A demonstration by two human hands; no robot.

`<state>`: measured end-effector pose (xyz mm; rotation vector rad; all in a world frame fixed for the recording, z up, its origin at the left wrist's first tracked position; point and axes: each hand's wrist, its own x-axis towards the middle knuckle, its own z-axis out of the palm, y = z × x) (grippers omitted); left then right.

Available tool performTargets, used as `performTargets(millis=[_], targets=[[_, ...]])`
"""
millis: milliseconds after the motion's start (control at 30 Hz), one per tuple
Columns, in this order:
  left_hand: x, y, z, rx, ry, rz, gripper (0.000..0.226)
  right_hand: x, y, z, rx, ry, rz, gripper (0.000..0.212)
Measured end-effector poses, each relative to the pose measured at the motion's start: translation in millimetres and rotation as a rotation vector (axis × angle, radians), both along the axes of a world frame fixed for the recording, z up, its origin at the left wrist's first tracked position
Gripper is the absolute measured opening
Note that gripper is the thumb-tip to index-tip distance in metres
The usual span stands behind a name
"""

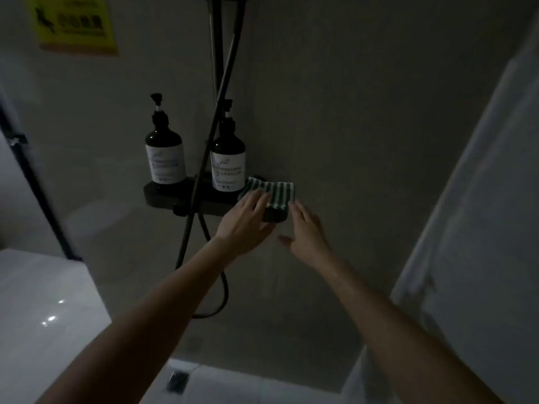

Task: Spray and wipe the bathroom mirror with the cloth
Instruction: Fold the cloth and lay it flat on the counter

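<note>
Head view looks into a dim shower corner with grey tiled walls. A green-and-white striped cloth (269, 191), folded, lies on the right end of a dark shelf (163, 193) fixed to the wall, part of it hanging over the shelf's end.

Both bare arms reach up toward it. The left hand (246, 218) has its fingers straight and spread, the fingertips resting on the left part of the cloth; the thumb lies below, under the shelf's edge, and nothing is curled around the fabric. The right hand (306, 231) is just beside the cloth on its right, fingers extended and relaxed, the fingertips at the cloth's lower right corner; whether they actually touch it cannot be told in the poor light. It holds nothing.

Two dark pump bottles with white labels stand upright on the shelf: the left bottle (164, 153) near the shelf's left end, the right bottle (228, 161) just beside the cloth. A black shower hose (204, 182) crosses in front of the shelf between the bottles and loops down below it. A yellow sign (75, 23) is stuck on the wall at upper left. A white glossy surface (38, 301) shows at lower left, and a floor drain (177, 381) sits near the bottom edge.
</note>
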<state>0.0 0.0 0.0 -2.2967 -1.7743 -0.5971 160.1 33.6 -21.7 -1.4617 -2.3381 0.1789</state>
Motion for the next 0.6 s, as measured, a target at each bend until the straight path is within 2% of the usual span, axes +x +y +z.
performTargets(millis=[167, 333, 600], targets=[[-25.1, 52.2, 12.8, -0.056, 0.050, -0.112, 0.073, -28.3, 47.0, 27.6, -0.031, -0.020, -0.006, 0.091], [-32.0, 78.5, 7.5, -0.060, 0.121, -0.159, 0.076, -40.2, 72.5, 29.2, -0.107, -0.210, -0.002, 0.112], [-29.0, 85.3, -3.2, -0.020, 0.183, -0.169, 0.073, -41.0, 79.5, 26.7, -0.092, -0.231, 0.043, 0.107]])
